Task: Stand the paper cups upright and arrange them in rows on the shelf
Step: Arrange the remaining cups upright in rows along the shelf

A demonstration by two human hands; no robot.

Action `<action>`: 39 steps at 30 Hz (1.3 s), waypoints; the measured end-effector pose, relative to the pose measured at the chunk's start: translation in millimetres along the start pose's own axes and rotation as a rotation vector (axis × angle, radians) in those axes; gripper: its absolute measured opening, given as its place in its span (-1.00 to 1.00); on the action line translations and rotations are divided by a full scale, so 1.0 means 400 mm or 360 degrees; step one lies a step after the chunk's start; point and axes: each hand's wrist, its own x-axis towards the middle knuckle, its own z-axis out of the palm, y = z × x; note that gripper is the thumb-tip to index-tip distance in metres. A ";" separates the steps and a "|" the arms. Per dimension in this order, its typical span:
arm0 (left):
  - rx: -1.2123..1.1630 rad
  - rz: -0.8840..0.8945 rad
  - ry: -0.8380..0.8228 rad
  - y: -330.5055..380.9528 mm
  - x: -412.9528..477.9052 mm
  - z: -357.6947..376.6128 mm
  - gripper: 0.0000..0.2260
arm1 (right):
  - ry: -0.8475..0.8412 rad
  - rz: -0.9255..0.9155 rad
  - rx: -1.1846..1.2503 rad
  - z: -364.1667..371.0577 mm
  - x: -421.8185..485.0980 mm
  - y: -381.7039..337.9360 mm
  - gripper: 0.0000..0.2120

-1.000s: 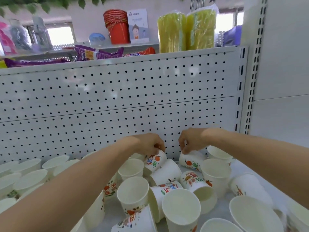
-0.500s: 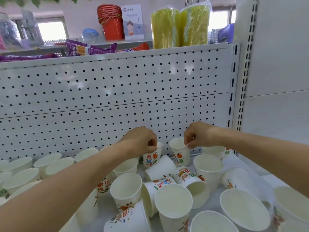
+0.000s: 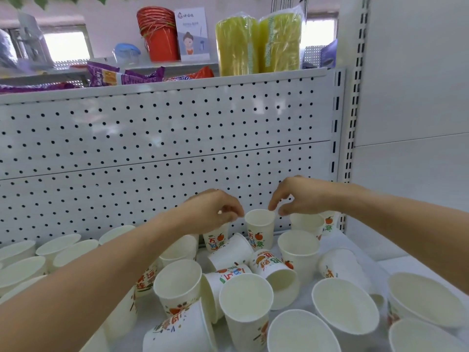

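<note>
Your left hand [image 3: 213,212] sits on top of a printed paper cup [image 3: 215,241] that stands upright at the back of the shelf [image 3: 396,262], close to the pegboard panel [image 3: 152,138]. Its fingers curl down over the rim and hide the cup's mouth, so you cannot tell whether that grip pinches the cup or only rests on it. Your right hand [image 3: 302,199] hovers over the neighbouring upright cup [image 3: 260,232], which stands just beside the first. Here the grip is loose and holds nothing: the index fingertip is right by the rim and the thumb is held apart from it.

In front of these two, the tipped cups [image 3: 229,252] lie on their sides in a jumble, some leaning on one another. Other standing cups [image 3: 298,246] sit mouth up among them and towards the near edge. To your left, beyond your forearm, a cluster of cups [image 3: 61,246] stands mouth up near the panel.

Above the panel you have a stack of red buckets [image 3: 160,36], two yellow-green packs [image 3: 256,44] and purple snack packets [image 3: 127,77]
</note>
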 end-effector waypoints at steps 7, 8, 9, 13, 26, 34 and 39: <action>0.0074 -0.0073 -0.0610 0.043 0.002 0.024 -0.69 | -0.0250 0.0168 -0.0137 -0.041 -0.067 0.031 -0.73; 0.0099 -0.0079 -0.0629 0.047 0.002 0.025 -0.70 | -0.0298 0.0176 -0.0132 -0.037 -0.075 0.036 -0.73; 0.0115 -0.0077 -0.0632 0.051 0.001 0.024 -0.71 | -0.0333 0.0183 -0.0127 -0.032 -0.081 0.041 -0.73; 0.0175 -0.0029 -0.0563 0.052 0.002 0.010 -0.81 | -0.0285 0.0134 -0.0131 -0.003 -0.087 0.059 -0.80; 0.0286 -0.0089 0.0034 0.072 -0.010 0.041 -0.85 | -0.0057 0.0080 -0.0122 0.029 -0.074 0.053 -0.77; -0.0074 -0.0100 0.0154 0.091 -0.052 -0.009 -0.85 | 0.0123 -0.0042 0.0074 -0.028 -0.138 0.045 -0.77; -0.0298 -0.0121 -0.0279 0.098 -0.193 -0.065 -0.79 | -0.0189 -0.0116 0.0274 -0.039 -0.215 0.038 -0.82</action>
